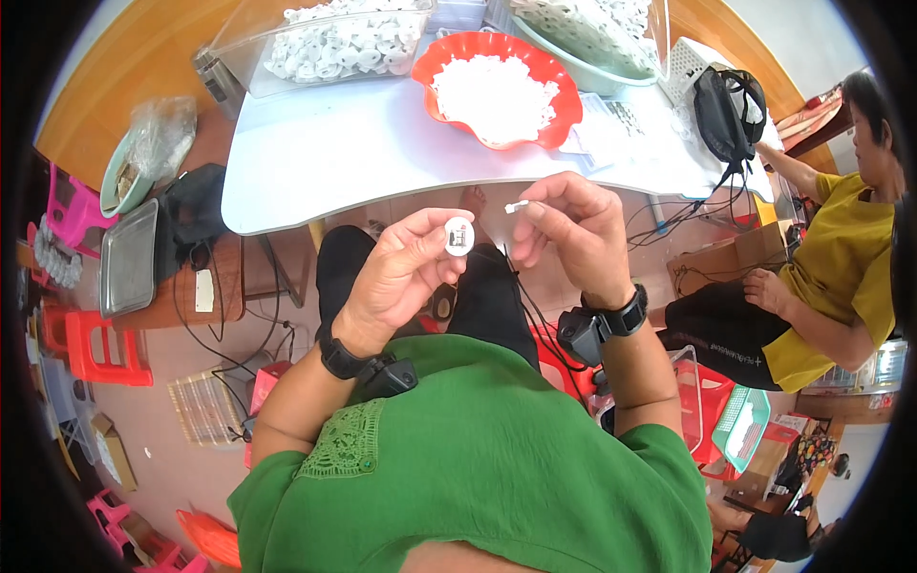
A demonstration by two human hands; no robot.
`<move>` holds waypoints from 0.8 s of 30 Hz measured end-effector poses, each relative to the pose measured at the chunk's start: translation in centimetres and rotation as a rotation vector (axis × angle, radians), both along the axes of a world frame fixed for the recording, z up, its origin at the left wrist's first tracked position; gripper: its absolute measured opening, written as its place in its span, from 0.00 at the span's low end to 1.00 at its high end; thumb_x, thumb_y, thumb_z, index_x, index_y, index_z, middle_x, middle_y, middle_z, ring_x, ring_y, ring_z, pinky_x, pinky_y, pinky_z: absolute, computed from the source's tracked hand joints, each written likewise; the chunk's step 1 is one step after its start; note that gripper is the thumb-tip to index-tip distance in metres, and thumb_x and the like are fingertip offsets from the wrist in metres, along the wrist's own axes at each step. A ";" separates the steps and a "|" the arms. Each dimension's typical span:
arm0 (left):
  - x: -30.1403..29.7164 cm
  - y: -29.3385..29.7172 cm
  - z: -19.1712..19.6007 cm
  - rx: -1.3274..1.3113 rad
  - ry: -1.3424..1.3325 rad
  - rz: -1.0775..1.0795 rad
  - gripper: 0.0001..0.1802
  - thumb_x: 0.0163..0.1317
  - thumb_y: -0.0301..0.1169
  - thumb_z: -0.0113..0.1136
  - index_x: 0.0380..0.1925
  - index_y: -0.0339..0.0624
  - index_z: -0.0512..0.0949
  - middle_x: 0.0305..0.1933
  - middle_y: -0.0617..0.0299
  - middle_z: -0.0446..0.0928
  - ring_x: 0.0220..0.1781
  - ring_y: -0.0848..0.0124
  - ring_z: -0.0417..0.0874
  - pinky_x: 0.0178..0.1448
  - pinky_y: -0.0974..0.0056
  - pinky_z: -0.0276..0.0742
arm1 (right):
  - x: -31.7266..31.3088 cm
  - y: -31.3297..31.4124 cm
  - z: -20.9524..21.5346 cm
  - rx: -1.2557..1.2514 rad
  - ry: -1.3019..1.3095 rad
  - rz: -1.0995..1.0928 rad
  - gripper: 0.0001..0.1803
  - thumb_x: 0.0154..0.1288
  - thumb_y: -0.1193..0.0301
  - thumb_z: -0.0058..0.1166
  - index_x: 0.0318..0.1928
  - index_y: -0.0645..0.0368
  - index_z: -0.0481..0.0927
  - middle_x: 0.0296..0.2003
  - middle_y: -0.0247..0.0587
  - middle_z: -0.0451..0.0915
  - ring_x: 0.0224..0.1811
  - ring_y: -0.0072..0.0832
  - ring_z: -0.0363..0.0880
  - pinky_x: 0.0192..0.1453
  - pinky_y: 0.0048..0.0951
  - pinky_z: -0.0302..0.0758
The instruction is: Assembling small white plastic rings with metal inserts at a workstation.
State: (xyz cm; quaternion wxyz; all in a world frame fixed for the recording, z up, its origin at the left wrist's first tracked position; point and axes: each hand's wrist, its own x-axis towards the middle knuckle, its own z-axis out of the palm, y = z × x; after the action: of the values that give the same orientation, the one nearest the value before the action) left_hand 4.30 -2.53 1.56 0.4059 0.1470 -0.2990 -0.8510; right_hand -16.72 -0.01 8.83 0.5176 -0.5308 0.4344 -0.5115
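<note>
My left hand [406,263] pinches a small round white plastic part [459,237] with dark and metal-looking details on its face. That face is turned up, in front of the table's near edge. Between the thumb and forefinger of my right hand [571,234] is a tiny white plastic piece [516,206], held a short way to the right of the round part and apart from it. Its exact kind is too small to tell. Beyond both hands, a red scalloped bowl [426,72] full of small white pieces [492,95] stands on the white table [325,153].
A clear bin [250,57] of white parts stands at the back left, a pale green basin [573,69] at the back right. A black bag [728,110] with cables hangs at the right edge. A person in yellow [841,267] sits to my right. A metal tray [130,258] lies left.
</note>
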 end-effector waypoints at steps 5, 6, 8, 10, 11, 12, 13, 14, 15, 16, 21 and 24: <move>-0.2 0.5 -0.2 -0.011 -0.001 -0.016 0.22 0.65 0.33 0.58 0.53 0.29 0.70 0.38 0.61 0.75 0.34 0.74 0.77 0.36 0.72 0.73 | 0.4 1.0 -1.0 -0.008 -0.131 -0.128 0.03 0.62 0.81 0.52 0.36 0.67 0.77 0.27 0.40 0.80 0.27 0.23 0.82 0.28 0.20 0.80; -0.2 0.5 -0.2 -0.014 0.000 -0.020 0.21 0.65 0.33 0.58 0.53 0.29 0.70 0.37 0.61 0.75 0.34 0.74 0.76 0.36 0.72 0.73 | 0.4 1.1 -1.1 -0.035 -0.155 -0.160 0.03 0.61 0.83 0.52 0.35 0.66 0.76 0.27 0.40 0.80 0.27 0.23 0.82 0.29 0.20 0.80; -0.4 0.6 -0.1 -0.017 0.002 -0.026 0.21 0.65 0.33 0.57 0.53 0.29 0.70 0.37 0.61 0.75 0.34 0.74 0.76 0.36 0.72 0.73 | 0.6 1.3 -1.1 -0.077 -0.060 -0.199 0.04 0.59 0.85 0.53 0.36 0.66 0.76 0.27 0.39 0.79 0.27 0.22 0.82 0.30 0.20 0.80; -0.7 0.6 0.1 -0.023 0.012 -0.042 0.21 0.65 0.32 0.57 0.52 0.29 0.70 0.37 0.60 0.75 0.34 0.74 0.76 0.36 0.72 0.73 | 0.8 1.5 -1.5 -0.148 0.041 -0.245 0.07 0.57 0.86 0.53 0.37 0.66 0.74 0.28 0.36 0.77 0.27 0.20 0.80 0.30 0.18 0.78; -0.5 0.7 0.3 -0.013 -0.011 -0.028 0.21 0.65 0.32 0.57 0.52 0.29 0.70 0.37 0.60 0.75 0.34 0.74 0.76 0.36 0.72 0.73 | 0.9 1.5 -1.7 -0.179 0.049 -0.257 0.09 0.57 0.86 0.53 0.39 0.66 0.73 0.28 0.35 0.76 0.27 0.18 0.79 0.30 0.18 0.77; -0.4 0.8 0.3 -0.005 -0.034 -0.016 0.21 0.64 0.32 0.57 0.52 0.29 0.70 0.37 0.60 0.75 0.34 0.74 0.76 0.36 0.72 0.73 | 1.0 1.6 -1.6 -0.148 0.052 -0.228 0.12 0.57 0.85 0.53 0.42 0.66 0.72 0.29 0.33 0.74 0.27 0.16 0.77 0.29 0.17 0.75; -0.2 0.8 0.3 -0.005 -0.054 -0.008 0.21 0.64 0.32 0.57 0.53 0.29 0.70 0.37 0.59 0.75 0.34 0.73 0.76 0.36 0.72 0.73 | 1.2 1.6 -1.8 -0.121 0.016 -0.222 0.13 0.58 0.85 0.53 0.44 0.67 0.71 0.29 0.33 0.74 0.26 0.16 0.76 0.28 0.17 0.75; -0.1 0.8 0.2 -0.003 -0.022 -0.007 0.19 0.65 0.30 0.56 0.52 0.29 0.71 0.37 0.59 0.76 0.34 0.74 0.77 0.36 0.72 0.74 | 1.0 1.5 -2.0 -0.109 0.022 -0.189 0.12 0.58 0.85 0.53 0.43 0.67 0.71 0.29 0.33 0.74 0.26 0.16 0.76 0.28 0.17 0.75; -0.2 0.8 0.2 -0.002 0.010 -0.005 0.18 0.65 0.29 0.55 0.52 0.29 0.72 0.38 0.59 0.77 0.34 0.74 0.78 0.36 0.72 0.75 | 0.8 1.5 -2.1 -0.096 0.027 -0.156 0.12 0.58 0.85 0.52 0.43 0.67 0.72 0.28 0.34 0.74 0.25 0.16 0.76 0.28 0.17 0.74; -0.1 0.9 0.2 -0.007 -0.045 0.014 0.22 0.64 0.34 0.58 0.52 0.29 0.70 0.37 0.58 0.76 0.34 0.73 0.76 0.35 0.72 0.72 | 1.0 1.5 -2.0 -0.062 -0.013 -0.167 0.08 0.59 0.84 0.52 0.40 0.68 0.73 0.27 0.33 0.74 0.23 0.15 0.75 0.27 0.18 0.74; -0.3 0.7 0.1 -0.025 -0.053 -0.008 0.23 0.63 0.35 0.59 0.52 0.29 0.70 0.38 0.58 0.76 0.34 0.73 0.76 0.35 0.72 0.72 | -0.2 1.6 -1.8 0.013 0.057 -0.155 0.02 0.61 0.83 0.52 0.34 0.67 0.77 0.34 0.35 0.77 0.29 0.18 0.77 0.30 0.17 0.73; -0.5 0.6 0.0 -0.018 -0.053 -0.007 0.23 0.63 0.35 0.59 0.52 0.29 0.70 0.38 0.58 0.76 0.33 0.73 0.76 0.34 0.72 0.72 | -0.4 1.8 -2.1 -0.189 0.120 -0.133 0.02 0.62 0.83 0.52 0.35 0.68 0.77 0.35 0.36 0.76 0.30 0.19 0.79 0.30 0.17 0.75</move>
State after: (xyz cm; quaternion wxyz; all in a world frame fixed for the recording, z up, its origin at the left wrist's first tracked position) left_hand 3.82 -1.97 1.52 0.3963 0.1647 -0.3179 -0.8455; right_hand -17.15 1.77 6.74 0.4032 -0.5768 0.4486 -0.5509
